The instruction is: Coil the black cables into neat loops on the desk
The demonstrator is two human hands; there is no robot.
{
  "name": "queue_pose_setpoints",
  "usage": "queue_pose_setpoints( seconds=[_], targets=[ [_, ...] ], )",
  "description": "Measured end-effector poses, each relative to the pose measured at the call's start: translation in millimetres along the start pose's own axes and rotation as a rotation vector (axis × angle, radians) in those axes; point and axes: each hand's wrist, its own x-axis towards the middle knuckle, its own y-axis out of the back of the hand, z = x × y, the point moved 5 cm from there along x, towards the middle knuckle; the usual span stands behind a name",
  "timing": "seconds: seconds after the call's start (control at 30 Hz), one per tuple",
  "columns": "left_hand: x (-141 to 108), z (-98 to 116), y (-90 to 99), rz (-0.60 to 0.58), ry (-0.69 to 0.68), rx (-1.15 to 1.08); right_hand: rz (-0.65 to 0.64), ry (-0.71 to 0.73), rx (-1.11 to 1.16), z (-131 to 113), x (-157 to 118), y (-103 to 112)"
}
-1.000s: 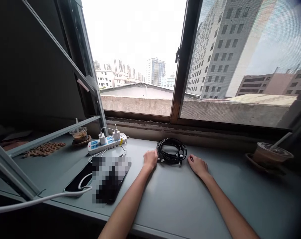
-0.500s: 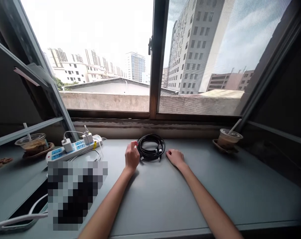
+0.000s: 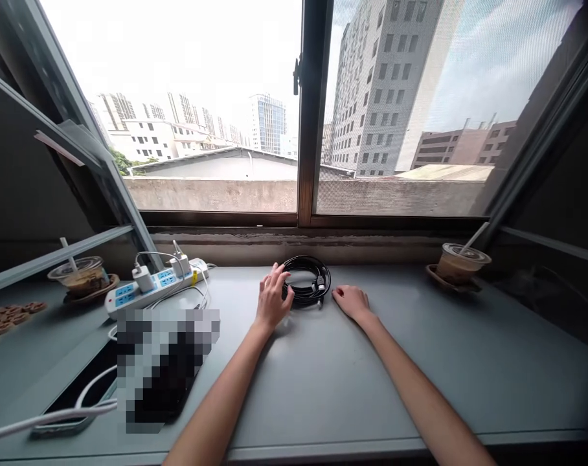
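A coiled black cable (image 3: 306,298) lies flat on the grey desk, with its connector (image 3: 321,283) showing on the right side of the loop. My left hand (image 3: 272,299) is at the coil's left edge, fingers apart and partly covering it; whether they touch it I cannot tell. Just right of the coil, my right hand (image 3: 352,303) rests on the desk, its fingers curled in and nothing visible in them.
A white power strip (image 3: 153,290) with plugged-in chargers stands at the left. Near it lie a dark device (image 3: 87,382), a blurred-out object (image 3: 165,372) and white cables. Drink cups (image 3: 462,264) stand on both sides. A window (image 3: 301,129) is behind the desk.
The fingers of my left hand have spread out from a curled pose over the coil's left side. My right hand keeps its curled pose. The whole view has shifted slightly.
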Motion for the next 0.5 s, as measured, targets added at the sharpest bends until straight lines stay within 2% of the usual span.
queue_pose_setpoints(
  seconds=[0.1,0.2,0.5],
  targets=[
    [-2.9,8.7,-9.9,-0.190,-0.122,0.000,0.002,0.002,0.008,-0.1,0.4,0.0],
    [-4.2,10.9,-14.7,-0.266,-0.171,0.005,0.008,0.004,0.023,0.2,1.7,-0.6],
    [-0.3,5.9,-17.1,-0.228,-0.140,0.083,0.120,0.003,0.131,1.6,4.9,1.1]
  ],
)
